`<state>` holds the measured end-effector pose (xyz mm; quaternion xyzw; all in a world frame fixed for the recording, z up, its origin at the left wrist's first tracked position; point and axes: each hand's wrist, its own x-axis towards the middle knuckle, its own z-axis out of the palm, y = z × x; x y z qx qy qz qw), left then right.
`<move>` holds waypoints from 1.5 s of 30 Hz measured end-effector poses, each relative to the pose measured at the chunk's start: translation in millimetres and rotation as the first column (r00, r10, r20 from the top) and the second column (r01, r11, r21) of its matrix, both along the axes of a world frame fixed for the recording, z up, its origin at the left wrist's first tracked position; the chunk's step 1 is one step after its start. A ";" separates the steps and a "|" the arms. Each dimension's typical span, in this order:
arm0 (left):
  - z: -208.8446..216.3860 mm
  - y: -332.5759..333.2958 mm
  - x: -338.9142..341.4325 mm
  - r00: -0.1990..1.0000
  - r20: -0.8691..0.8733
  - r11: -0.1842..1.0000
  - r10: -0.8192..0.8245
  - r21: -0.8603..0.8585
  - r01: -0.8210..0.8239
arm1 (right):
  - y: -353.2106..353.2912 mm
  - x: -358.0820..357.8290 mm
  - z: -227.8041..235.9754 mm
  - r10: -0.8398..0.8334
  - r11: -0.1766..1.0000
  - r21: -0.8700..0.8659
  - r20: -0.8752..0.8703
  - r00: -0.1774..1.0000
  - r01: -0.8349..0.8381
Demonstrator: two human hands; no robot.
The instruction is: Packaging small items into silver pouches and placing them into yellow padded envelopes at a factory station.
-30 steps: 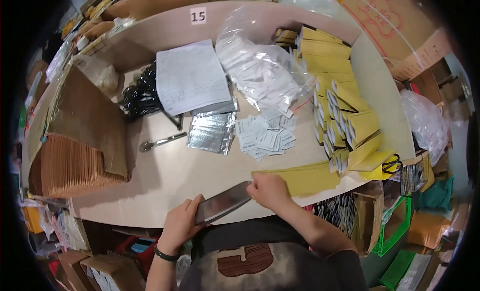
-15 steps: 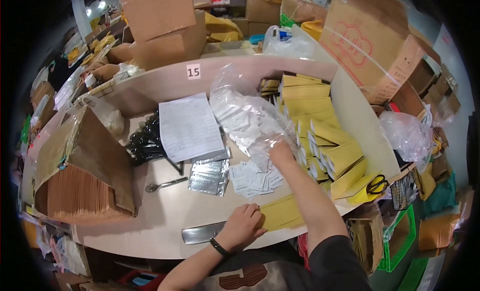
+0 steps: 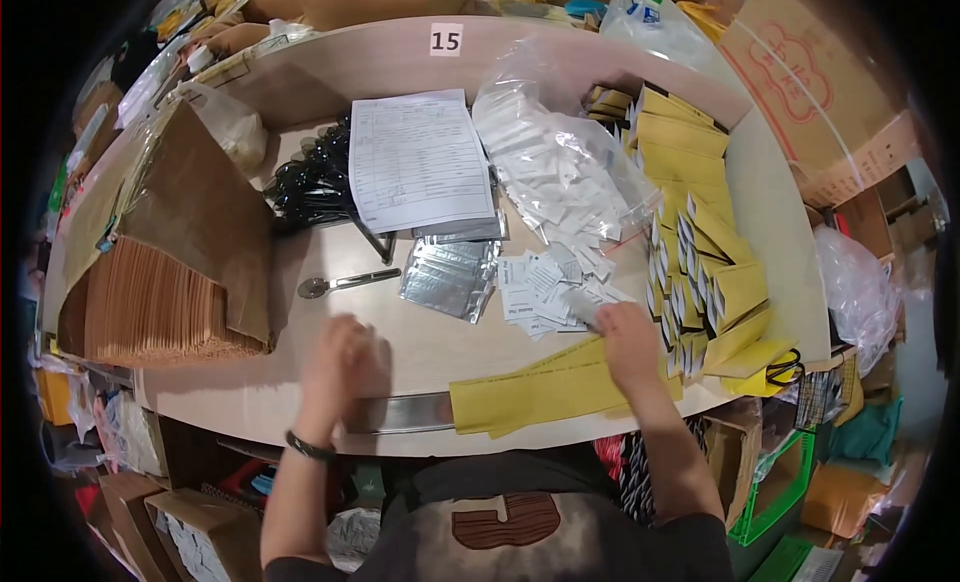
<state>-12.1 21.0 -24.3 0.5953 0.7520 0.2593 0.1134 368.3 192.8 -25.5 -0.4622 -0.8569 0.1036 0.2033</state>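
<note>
At lower centre of the frame, flat, matte yellow paper sleeves (image 3: 540,390) overlap the right end of a smooth, shiny silver strip (image 3: 418,413); both lie along the curved front edge of a pale tabletop (image 3: 250,394). The left hand (image 3: 342,357), blurred, is curled above the table by the strip's left end; whether it grips anything cannot be told. The right hand (image 3: 632,344) bends its fingers at the loose pile of small, thin white packets (image 3: 545,292), right of centre; blur hides whether one is pinched. Crinkled foil pouches (image 3: 452,279) and a slim metal spoon (image 3: 348,282) lie left of the pile. Room for moving runs from the spoon down to the front edge, bounded at left by an open cardboard box (image 3: 195,197) of tightly ranked brown card edges.
</note>
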 end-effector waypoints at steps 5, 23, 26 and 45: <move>-7.2 55.7 -43.5 0.951 -0.305 0.910 0.061 0.408 0.072 | -1.3 -86.5 3.1 0.456 0.863 0.278 -0.070 0.887 -0.422; 3.6 -74.4 10.9 0.950 0.190 0.944 0.248 0.172 -0.281 | -33.4 -185.0 -29.7 0.155 0.984 0.085 0.017 0.988 -0.155; -1.8 -100.0 1.7 0.878 0.338 0.884 0.339 0.205 -0.420 | -33.7 -179.6 -14.2 0.332 0.943 0.086 -0.207 0.920 -0.321; 19.6 -58.7 31.5 0.977 -0.116 0.967 -0.181 0.163 0.198 | -116.8 -117.5 -25.1 0.804 0.591 0.049 0.045 0.593 -0.805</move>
